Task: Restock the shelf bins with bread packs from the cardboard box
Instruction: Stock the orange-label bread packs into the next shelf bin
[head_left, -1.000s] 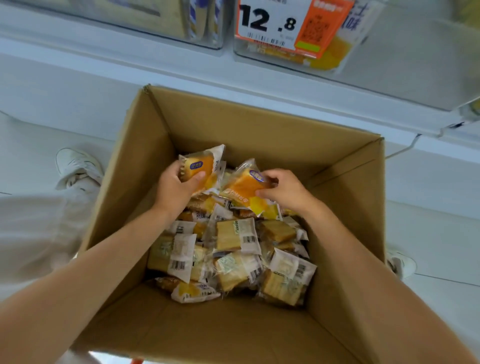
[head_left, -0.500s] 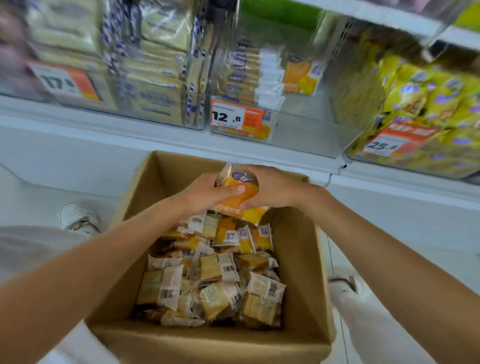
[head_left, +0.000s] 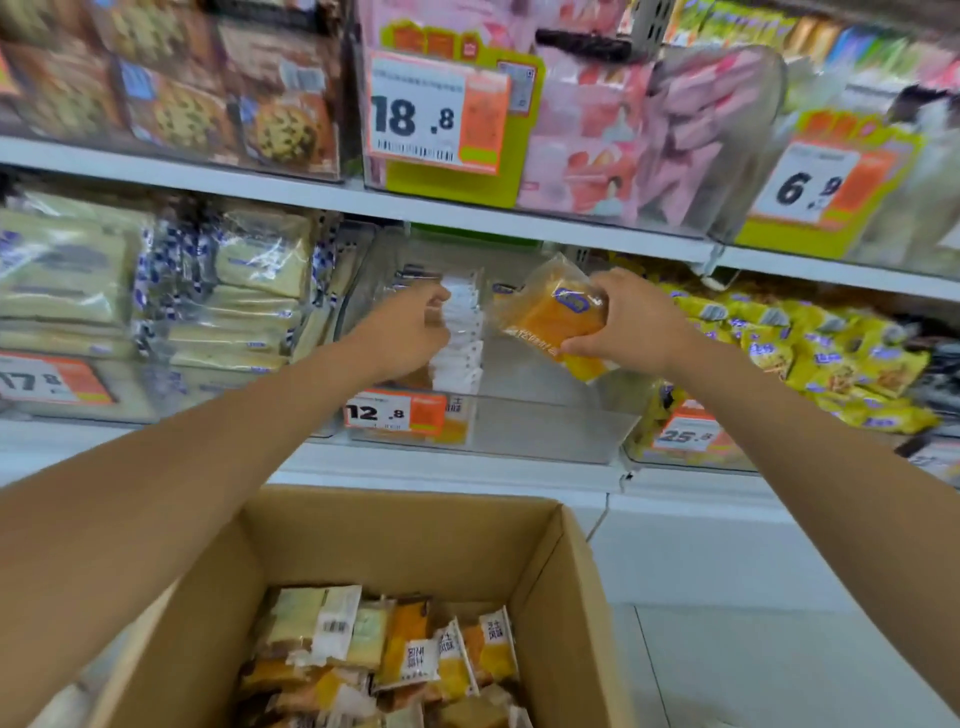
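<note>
The clear-wrapped orange bread pack (head_left: 553, 322) with a small blue logo is up at shelf height, tilted, over the open right half of the clear plastic shelf bin (head_left: 545, 426) that carries the white and orange "12.8" price tag (head_left: 397, 414). Its wrapper is crinkled and glossy. The right hand (head_left: 631, 322) grips it from the right side, thumb under the lower edge and fingers curled over the top. The left hand (head_left: 410, 332) reaches into the left part of the same bin, fingers loosely bent against the row of white-edged packs (head_left: 462, 332) standing there; whether it pinches one I cannot tell. Below, the open brown cardboard box (head_left: 395, 535) holds a heap of wrapped bread packs (head_left: 395, 660).
</note>
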